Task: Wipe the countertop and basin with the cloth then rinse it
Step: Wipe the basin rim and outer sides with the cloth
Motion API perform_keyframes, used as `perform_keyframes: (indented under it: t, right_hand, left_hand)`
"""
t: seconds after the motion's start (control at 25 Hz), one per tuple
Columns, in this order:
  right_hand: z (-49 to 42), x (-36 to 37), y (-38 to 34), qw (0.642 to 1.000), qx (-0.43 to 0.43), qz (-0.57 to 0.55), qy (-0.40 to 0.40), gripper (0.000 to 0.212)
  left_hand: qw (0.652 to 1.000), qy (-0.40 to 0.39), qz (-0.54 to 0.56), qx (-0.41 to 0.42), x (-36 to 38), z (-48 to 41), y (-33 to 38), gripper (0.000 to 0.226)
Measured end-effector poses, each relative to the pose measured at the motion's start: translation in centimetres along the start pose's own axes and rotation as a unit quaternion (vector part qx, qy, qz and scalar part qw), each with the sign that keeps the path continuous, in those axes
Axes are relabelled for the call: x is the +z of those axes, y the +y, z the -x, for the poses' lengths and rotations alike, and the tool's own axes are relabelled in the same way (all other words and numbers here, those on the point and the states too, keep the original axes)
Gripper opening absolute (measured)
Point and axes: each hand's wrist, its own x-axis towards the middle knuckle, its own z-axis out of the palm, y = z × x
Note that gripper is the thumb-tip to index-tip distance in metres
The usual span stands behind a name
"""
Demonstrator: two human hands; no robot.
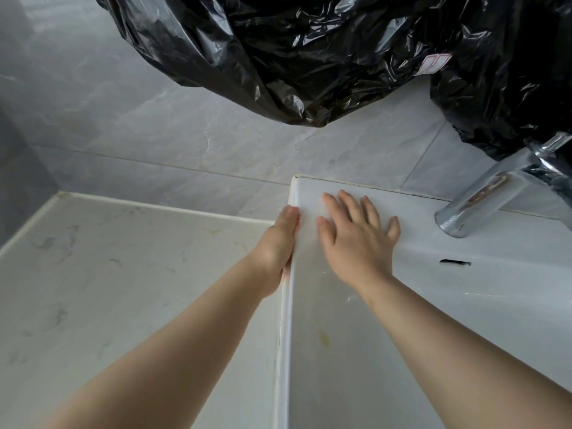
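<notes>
Head view:
- left hand (278, 243) edge-on against left rim wall of basin (340, 366), fingers straight, nothing gripped.
- right hand (356, 239) flat on basin's back-left ledge, fingers spread wide, nothing visible under palm.
- cloth not in sight; location unknown.
- marbled countertop (123, 274) left of basin, grey smudges.
- yellowish stain (324, 337) on ledge beside right forearm.

Risks:
- bare-palm wiping likely smears grime instead of lifting it.
- black plastic bag (340, 57) hangs low over chrome faucet (483, 199); could snag during rinse.
</notes>
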Motion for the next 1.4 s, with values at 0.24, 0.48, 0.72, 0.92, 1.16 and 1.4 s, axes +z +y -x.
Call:
perform_keyframes:
  t: [0.24, 0.48, 0.72, 0.92, 1.16, 1.4]
  right_hand:
    - [0.1, 0.2, 0.0, 1.0, 0.003, 0.006, 0.002, 0.049]
    - [0.0, 0.0, 0.1, 1.0, 0.002, 0.005, -0.005, 0.049]
    - [0.0, 0.0, 0.0, 1.0, 0.005, 0.008, -0.001, 0.049]
    - [0.0, -0.7, 0.0, 0.999, 0.003, 0.004, -0.049, 0.049]
    - [0.0, -0.9, 0.3, 0.997, -0.009, 0.008, -0.075, 0.05]
    - [2.3, -1.3, -0.6, 0.992, -0.035, -0.048, -0.11, 0.053]
  left_hand:
    - [1.0, 0.006, -0.011, -0.012, 0.3, 2.8, -2.3, 0.053]
    - [1.0, -0.013, -0.018, -0.012, 0.8, -0.7, 1.7, 0.051]
    - [0.999, -0.037, 0.004, -0.017, 0.9, 5.5, -2.2, 0.046]
    - [0.998, -0.047, 0.023, -0.022, 0.8, 3.1, -1.0, 0.052]
    - [0.999, -0.036, 0.016, 0.007, 1.2, 8.3, -4.0, 0.046]
    - [0.997, -0.035, 0.049, -0.057, 1.2, 4.3, -1.4, 0.059]
